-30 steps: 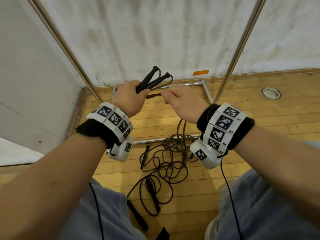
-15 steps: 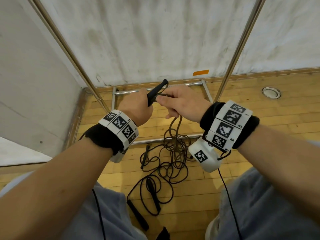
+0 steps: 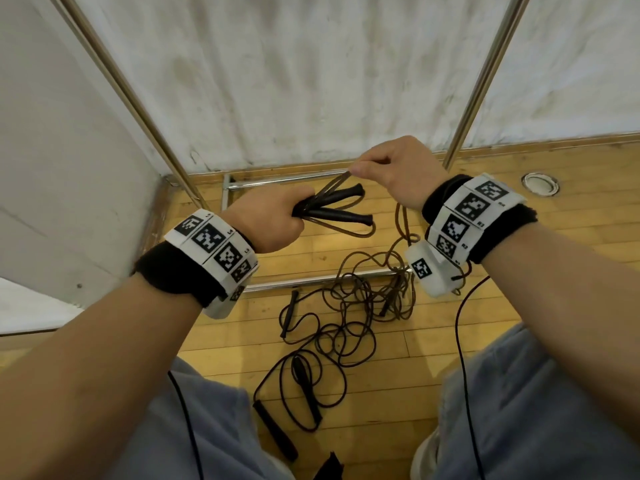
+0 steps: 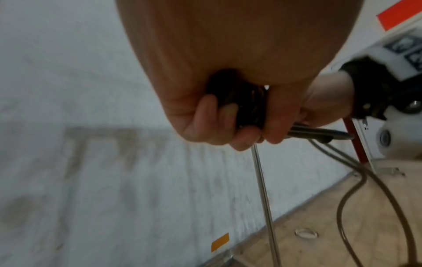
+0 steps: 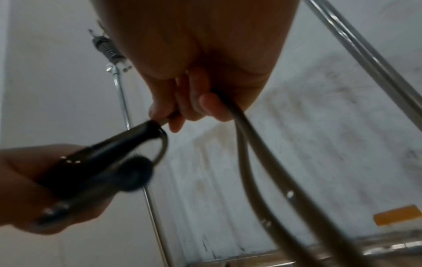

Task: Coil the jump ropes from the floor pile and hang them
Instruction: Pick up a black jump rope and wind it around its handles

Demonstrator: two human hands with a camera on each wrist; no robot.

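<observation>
The head view looks steeply down from above at the floor and far wall. Each wrist view sits close under its own palm, looking along the fingers (both blurred). All three share the two black handles (image 3: 337, 206) gripped between the hands.

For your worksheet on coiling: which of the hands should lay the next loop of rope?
Right. The right hand already pinches the free rope; the left hand is full, gripping both handles and the loops.
</observation>
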